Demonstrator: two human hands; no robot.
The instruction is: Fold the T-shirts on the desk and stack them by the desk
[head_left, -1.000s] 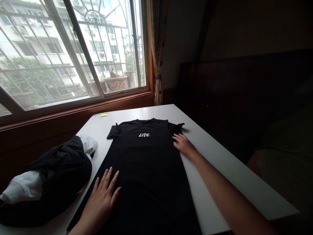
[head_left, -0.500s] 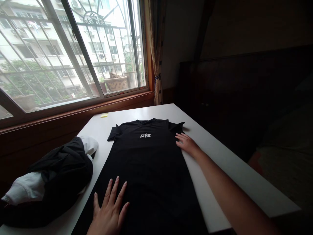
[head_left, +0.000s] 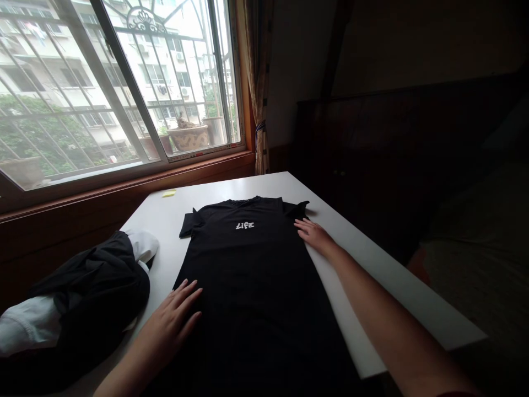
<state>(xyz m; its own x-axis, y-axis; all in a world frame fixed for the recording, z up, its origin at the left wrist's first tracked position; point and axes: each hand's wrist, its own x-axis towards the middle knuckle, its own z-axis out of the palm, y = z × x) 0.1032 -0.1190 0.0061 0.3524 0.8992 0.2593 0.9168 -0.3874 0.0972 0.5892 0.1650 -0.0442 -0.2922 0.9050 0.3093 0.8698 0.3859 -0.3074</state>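
A: Start from the shirt (head_left: pixel 252 286) and work left to right. What lies left of it?

B: A heap of black and white clothes (head_left: pixel 70 314), just beside the shirt's left edge, near the table's (head_left: pixel 372 259) near-left corner. Farther back on that side, a small yellow note (head_left: pixel 168 193) sits beyond the shirt's left sleeve, by the window sill.

A: And the shirt itself?

B: Spread flat on the white table, front up, collar toward the window, hem toward the person, the white "LIFE" print just under the collar.

A: The hands?

B: The left hand (head_left: pixel 171 322) lies palm down on the shirt's lower left edge, fingers spread, grasping nothing. The right hand (head_left: pixel 314 236) rests flat at the shirt's right edge, just below the right sleeve, also loose and grasping nothing. Pressing flat on opposite sides, they look placed to hold the cloth smooth and taut, as I judge it.

A: What differs from half a second ago?

B: The left hand has slid outward: it was well onto the shirt's front with fingers pointing to the collar, and now sits at the left edge, angled toward the middle. The right hand has hardly shifted, staying under the sleeve. The view has swung slightly, so the heap and the window sit a little differently in the picture.
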